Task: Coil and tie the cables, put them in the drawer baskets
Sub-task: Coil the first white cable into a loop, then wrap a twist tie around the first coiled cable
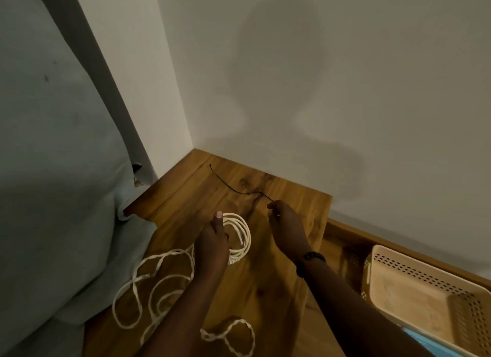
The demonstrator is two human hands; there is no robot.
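The left hand [214,239] grips a coiled bundle of white cable [240,237] on the wooden tabletop [292,210], its loose tail [159,285] sprawling toward the near edge. The right hand [285,223] pinches one end of a thin black tie [233,188] lying just beyond. Best to keep the coil clamped while threading the tie through. The perforated drawer basket [425,285] waits at right.
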